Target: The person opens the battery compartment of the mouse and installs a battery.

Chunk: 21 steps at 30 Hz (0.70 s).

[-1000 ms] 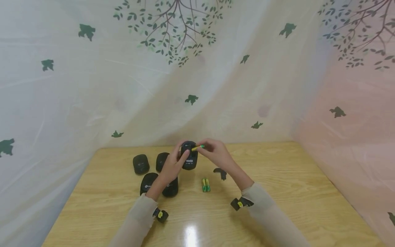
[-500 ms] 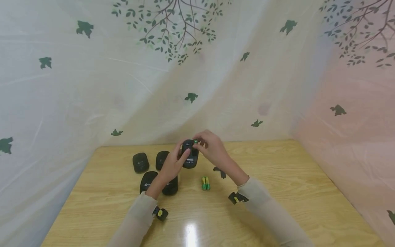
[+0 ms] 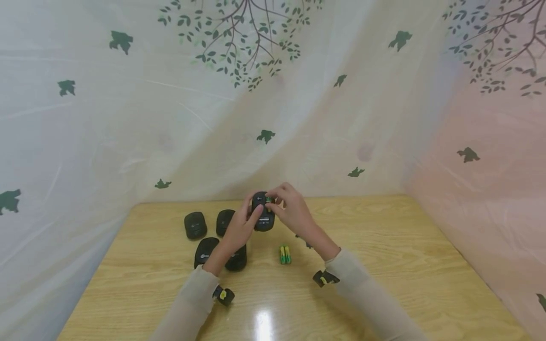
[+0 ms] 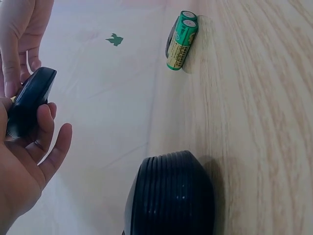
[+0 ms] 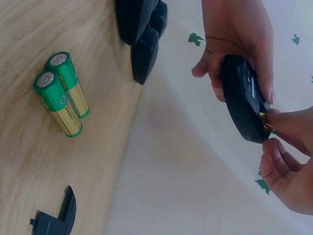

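In the head view my left hand (image 3: 237, 229) grips a black computer mouse (image 3: 265, 223) above the table's far part, its underside facing me. My right hand (image 3: 295, 213) is at the mouse's right side, thumb and fingers pinching a green and yellow battery (image 3: 268, 201). That battery (image 5: 264, 119) lies at the slot in the underside, partly covered by the fingertips in the right wrist view. Two more batteries (image 3: 285, 255) lie side by side on the table below the hands. The dark battery cover (image 5: 55, 223) rests near them, mostly hidden behind the right wrist in the head view.
Several other black mice (image 3: 195, 225) stand on the wooden table (image 3: 384, 265) at the left, two of them partly behind the left forearm. A printed cloth (image 3: 204, 142) hangs behind the table's far edge. Small wrist cameras (image 3: 223, 296) sit on both sleeves.
The right hand has brought the battery from a slanted position beside the mouse down into line with the slot. The right forearm has shifted left, over the cover. The left hand keeps its grip.
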Each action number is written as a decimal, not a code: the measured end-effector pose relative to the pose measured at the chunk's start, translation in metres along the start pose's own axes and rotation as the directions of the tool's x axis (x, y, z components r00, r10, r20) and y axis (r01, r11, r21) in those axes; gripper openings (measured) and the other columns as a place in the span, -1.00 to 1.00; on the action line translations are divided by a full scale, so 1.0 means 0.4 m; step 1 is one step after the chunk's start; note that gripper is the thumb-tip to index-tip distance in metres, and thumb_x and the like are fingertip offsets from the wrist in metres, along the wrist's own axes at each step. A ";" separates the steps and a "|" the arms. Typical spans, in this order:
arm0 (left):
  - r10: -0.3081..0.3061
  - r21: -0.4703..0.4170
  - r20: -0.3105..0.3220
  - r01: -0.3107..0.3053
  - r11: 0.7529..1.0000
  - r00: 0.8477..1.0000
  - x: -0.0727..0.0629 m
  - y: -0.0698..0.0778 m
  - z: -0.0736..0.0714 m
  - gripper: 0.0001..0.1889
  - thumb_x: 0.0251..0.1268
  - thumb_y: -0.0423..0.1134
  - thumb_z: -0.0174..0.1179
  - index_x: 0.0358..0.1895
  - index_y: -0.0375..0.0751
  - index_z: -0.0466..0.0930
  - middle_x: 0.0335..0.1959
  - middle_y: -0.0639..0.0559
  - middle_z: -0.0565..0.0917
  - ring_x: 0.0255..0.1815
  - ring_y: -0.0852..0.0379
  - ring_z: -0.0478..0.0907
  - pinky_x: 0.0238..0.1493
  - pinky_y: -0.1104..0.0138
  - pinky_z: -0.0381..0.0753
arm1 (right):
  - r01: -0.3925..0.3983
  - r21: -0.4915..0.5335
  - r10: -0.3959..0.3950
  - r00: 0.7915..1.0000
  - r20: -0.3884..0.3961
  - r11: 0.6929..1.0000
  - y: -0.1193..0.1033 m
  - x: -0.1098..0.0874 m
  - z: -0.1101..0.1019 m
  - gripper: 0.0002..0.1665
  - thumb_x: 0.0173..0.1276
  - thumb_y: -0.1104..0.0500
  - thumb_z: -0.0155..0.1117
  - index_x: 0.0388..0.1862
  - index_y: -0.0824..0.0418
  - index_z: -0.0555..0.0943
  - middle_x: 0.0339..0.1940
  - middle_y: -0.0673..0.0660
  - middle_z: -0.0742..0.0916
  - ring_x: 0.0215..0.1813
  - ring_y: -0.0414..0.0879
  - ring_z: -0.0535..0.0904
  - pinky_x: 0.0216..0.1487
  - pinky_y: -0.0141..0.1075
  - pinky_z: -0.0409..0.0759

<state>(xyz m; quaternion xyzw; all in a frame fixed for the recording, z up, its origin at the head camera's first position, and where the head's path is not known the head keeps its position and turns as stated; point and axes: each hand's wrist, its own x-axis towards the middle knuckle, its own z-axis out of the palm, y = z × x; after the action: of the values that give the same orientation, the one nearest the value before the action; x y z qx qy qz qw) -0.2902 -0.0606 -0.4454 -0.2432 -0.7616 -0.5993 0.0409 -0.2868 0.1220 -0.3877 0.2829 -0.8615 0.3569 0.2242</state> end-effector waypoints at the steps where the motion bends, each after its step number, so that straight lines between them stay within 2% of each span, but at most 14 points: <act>1: -0.002 -0.004 0.001 0.002 1.000 1.000 0.000 0.000 -0.001 -0.56 0.69 -0.06 -0.11 0.51 0.12 0.18 0.02 -0.31 0.71 -0.25 0.05 0.67 -0.31 0.15 0.64 | -0.007 0.002 0.007 1.000 -0.004 1.000 0.002 0.000 0.003 -0.81 0.33 0.27 0.45 -0.08 0.26 0.73 -0.18 0.16 0.65 -0.23 -0.05 0.60 -0.25 -0.28 0.58; 4: -0.007 -0.017 0.007 0.007 1.000 1.000 0.002 0.000 -0.002 -0.54 0.69 -0.09 -0.11 0.53 0.08 0.16 0.05 -0.34 0.70 -0.24 0.06 0.68 -0.31 0.13 0.65 | -0.059 0.048 0.059 0.998 -0.009 0.997 0.010 -0.001 0.007 -0.80 0.41 0.22 0.39 -0.04 0.23 0.74 -0.13 0.18 0.65 -0.18 -0.02 0.61 -0.22 -0.25 0.60; 7: -0.014 -0.027 0.009 0.015 1.000 1.000 0.004 0.000 -0.002 -0.52 0.70 -0.14 -0.12 0.56 0.03 0.12 0.06 -0.36 0.69 -0.22 0.08 0.68 -0.30 0.18 0.65 | -0.168 0.157 0.165 0.986 0.034 0.973 0.019 0.000 0.006 -0.68 0.48 0.14 0.33 0.14 0.21 0.68 -0.03 0.22 0.68 -0.08 0.03 0.65 -0.14 -0.19 0.65; 9: -0.022 -0.029 0.011 0.022 0.999 1.000 0.006 0.003 -0.002 -0.52 0.70 -0.18 -0.14 0.56 -0.03 0.12 0.01 -0.37 0.69 -0.24 0.07 0.67 -0.29 0.21 0.64 | -0.267 0.259 0.246 0.963 0.108 0.928 0.022 0.001 0.003 -0.59 0.53 0.08 0.27 0.26 0.21 0.61 0.04 0.25 0.71 -0.02 0.05 0.67 -0.10 -0.11 0.69; 11: -0.021 -0.036 0.014 0.021 0.999 1.000 0.008 0.006 -0.002 -0.53 0.70 -0.21 -0.15 0.55 -0.05 0.11 -0.03 -0.36 0.70 -0.27 0.05 0.66 -0.30 0.23 0.62 | -0.361 0.347 0.309 0.930 0.198 0.865 0.025 0.002 0.000 -0.52 0.56 0.03 0.21 0.33 0.23 0.57 0.08 0.28 0.73 0.01 0.05 0.68 -0.07 -0.08 0.70; 13: -0.018 -0.037 0.014 0.018 0.999 1.000 0.008 0.011 -0.002 -0.55 0.71 -0.23 -0.16 0.54 -0.05 0.13 -0.09 -0.35 0.69 -0.33 0.01 0.62 -0.33 0.24 0.59 | -0.443 0.403 0.354 0.893 0.277 0.801 0.027 0.003 -0.002 -0.49 0.59 -0.02 0.16 0.34 0.25 0.56 0.10 0.28 0.74 0.00 0.01 0.68 -0.07 -0.10 0.71; 15: -0.009 -0.033 0.012 0.009 0.999 1.000 0.007 0.013 -0.001 -0.55 0.71 -0.22 -0.16 0.53 -0.02 0.14 -0.14 -0.34 0.69 -0.38 -0.01 0.59 -0.37 0.28 0.55 | -0.492 0.440 0.377 0.867 0.326 0.751 0.027 0.004 -0.004 -0.47 0.61 -0.04 0.12 0.33 0.28 0.56 0.11 0.28 0.73 -0.01 -0.02 0.67 -0.06 -0.15 0.70; 17: 0.005 -0.029 0.008 -0.005 1.000 1.000 0.006 0.013 0.000 -0.55 0.70 -0.20 -0.14 0.53 0.03 0.15 -0.17 -0.32 0.69 -0.40 0.00 0.58 -0.40 0.30 0.53 | -0.516 0.461 0.391 0.854 0.343 0.722 0.026 0.003 -0.005 -0.47 0.61 -0.04 0.10 0.33 0.30 0.56 0.12 0.29 0.72 -0.02 -0.06 0.65 -0.04 -0.18 0.69; 21: 0.036 -0.023 0.003 -0.036 0.999 0.999 0.004 0.012 0.003 -0.55 0.70 -0.14 -0.11 0.53 0.08 0.16 -0.15 -0.29 0.70 -0.36 0.02 0.61 -0.38 0.26 0.57 | -0.529 0.478 0.403 0.847 0.346 0.701 0.025 0.002 -0.004 -0.48 0.61 -0.02 0.09 0.33 0.30 0.55 0.13 0.30 0.71 0.00 -0.08 0.63 -0.02 -0.18 0.67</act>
<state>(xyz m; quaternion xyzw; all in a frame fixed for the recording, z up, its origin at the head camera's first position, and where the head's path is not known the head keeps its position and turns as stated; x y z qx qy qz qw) -0.2895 -0.0581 -0.4409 -0.2584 -0.7502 -0.6068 0.0473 -0.2933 0.1288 -0.3910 0.1436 -0.7813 0.6043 -0.0612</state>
